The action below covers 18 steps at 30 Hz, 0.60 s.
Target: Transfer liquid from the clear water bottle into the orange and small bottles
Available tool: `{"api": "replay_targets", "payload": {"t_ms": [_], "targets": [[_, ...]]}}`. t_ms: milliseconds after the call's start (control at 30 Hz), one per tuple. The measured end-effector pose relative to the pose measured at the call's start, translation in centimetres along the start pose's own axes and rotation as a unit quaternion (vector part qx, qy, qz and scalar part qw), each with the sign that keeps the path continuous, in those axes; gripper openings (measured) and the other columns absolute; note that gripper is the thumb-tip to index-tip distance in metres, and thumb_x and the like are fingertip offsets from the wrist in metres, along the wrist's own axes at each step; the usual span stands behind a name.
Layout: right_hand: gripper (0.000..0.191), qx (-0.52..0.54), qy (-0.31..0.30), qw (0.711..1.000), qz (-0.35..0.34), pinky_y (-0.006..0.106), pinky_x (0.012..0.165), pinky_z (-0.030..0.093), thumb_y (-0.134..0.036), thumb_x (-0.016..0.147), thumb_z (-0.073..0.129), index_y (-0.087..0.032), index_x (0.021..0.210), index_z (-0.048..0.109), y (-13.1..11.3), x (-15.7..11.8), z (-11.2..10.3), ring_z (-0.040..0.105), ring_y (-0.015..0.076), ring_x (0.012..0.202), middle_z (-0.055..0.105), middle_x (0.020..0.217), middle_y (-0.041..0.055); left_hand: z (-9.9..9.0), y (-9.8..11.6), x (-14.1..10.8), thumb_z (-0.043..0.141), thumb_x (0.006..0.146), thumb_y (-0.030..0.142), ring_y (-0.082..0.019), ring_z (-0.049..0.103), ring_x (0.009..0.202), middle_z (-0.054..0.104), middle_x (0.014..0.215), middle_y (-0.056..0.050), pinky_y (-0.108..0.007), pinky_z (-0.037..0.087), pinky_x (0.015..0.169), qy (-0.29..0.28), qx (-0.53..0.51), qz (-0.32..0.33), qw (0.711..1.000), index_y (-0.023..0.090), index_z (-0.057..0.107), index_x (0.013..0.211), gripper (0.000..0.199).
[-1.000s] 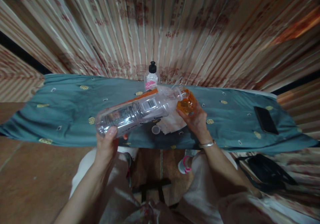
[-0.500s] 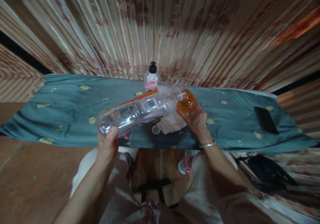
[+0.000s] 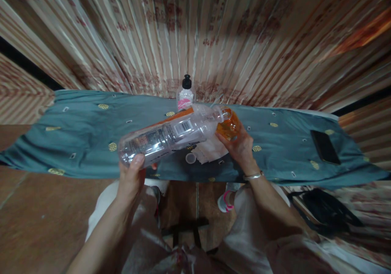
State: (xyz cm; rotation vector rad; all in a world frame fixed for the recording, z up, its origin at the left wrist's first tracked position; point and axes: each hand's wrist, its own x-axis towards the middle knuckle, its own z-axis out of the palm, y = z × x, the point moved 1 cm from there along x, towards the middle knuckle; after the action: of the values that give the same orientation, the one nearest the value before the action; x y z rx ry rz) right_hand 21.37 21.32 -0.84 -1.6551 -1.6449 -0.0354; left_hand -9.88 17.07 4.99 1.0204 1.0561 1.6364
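A large clear plastic bottle (image 3: 161, 137) with a printed label and barcode lies tilted across the middle, its neck up to the right. My left hand (image 3: 133, 176) is closed around its base end. At the mouth of that bottle, my right hand (image 3: 241, 145) is closed on an orange see-through cup (image 3: 228, 124). The bottle's neck overlaps the cup's rim; I cannot tell whether they touch. Below the bottle, a small white bottle cap (image 3: 190, 158) lies beside a whitish sheet (image 3: 210, 151), partly hidden by the bottle.
Behind stands a clear pump-top bottle (image 3: 185, 96) with a black top and pink label. A black phone (image 3: 325, 146) lies on the right of the green cloth-covered table (image 3: 82, 131). A pleated curtain (image 3: 171, 37) rises at the back edge. A black bag (image 3: 330, 211) is at lower right.
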Motion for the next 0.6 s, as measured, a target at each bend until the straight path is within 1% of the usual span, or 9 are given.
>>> {"api": "replay_targets", "payload": {"t_ms": [100, 233, 367, 600], "targets": [[0.078, 0.012, -0.009, 1.000, 0.001, 0.055, 0.100, 0.063, -0.061, 0.088, 0.074, -0.013, 0.147, 0.054, 0.12, -0.03, 0.03, 0.074, 0.0387, 0.116, 0.074, 0.131, 0.0241, -0.09, -0.13, 0.04, 0.089, 0.067, 0.053, -0.016, 0.061, 0.055, 0.073, 0.083, -0.005, -0.024, 0.043, 0.039, -0.004, -0.004, 0.002, 1.000, 0.023, 0.071, 0.108, 0.054], [0.079, 0.026, -0.008, 1.000, -0.002, 0.057, 0.100, 0.062, -0.063, 0.088, 0.073, -0.014, 0.146, 0.054, 0.14, 0.00, 0.01, 0.074, 0.0394, 0.118, 0.073, 0.132, 0.0241, -0.21, -0.34, 0.08, 0.089, 0.066, 0.054, -0.017, 0.063, 0.056, 0.072, 0.079, -0.003, -0.023, 0.043, 0.039, 0.007, -0.007, 0.001, 1.000, 0.022, 0.071, 0.104, 0.052], [0.076, 0.029, 0.005, 1.000, -0.006, 0.056, 0.099, 0.064, -0.061, 0.087, 0.075, -0.014, 0.144, 0.057, 0.04, 0.02, -0.02, 0.076, 0.0392, 0.114, 0.075, 0.128, 0.0239, -0.24, -0.36, 0.07, 0.089, 0.065, 0.056, -0.019, 0.064, 0.058, 0.073, 0.078, -0.005, -0.024, 0.043, 0.038, 0.003, 0.001, -0.001, 1.000, 0.022, 0.071, 0.101, 0.053], [0.074, 0.006, 0.017, 1.000, -0.017, 0.052, 0.097, 0.065, -0.058, 0.087, 0.076, -0.014, 0.143, 0.058, 0.06, -0.01, 0.01, 0.076, 0.0374, 0.114, 0.075, 0.130, 0.0231, -0.39, -0.51, 0.02, 0.088, 0.067, 0.054, -0.017, 0.061, 0.055, 0.070, 0.074, -0.003, -0.023, 0.044, 0.040, 0.007, -0.003, -0.004, 1.000, 0.021, 0.071, 0.100, 0.049]]}}
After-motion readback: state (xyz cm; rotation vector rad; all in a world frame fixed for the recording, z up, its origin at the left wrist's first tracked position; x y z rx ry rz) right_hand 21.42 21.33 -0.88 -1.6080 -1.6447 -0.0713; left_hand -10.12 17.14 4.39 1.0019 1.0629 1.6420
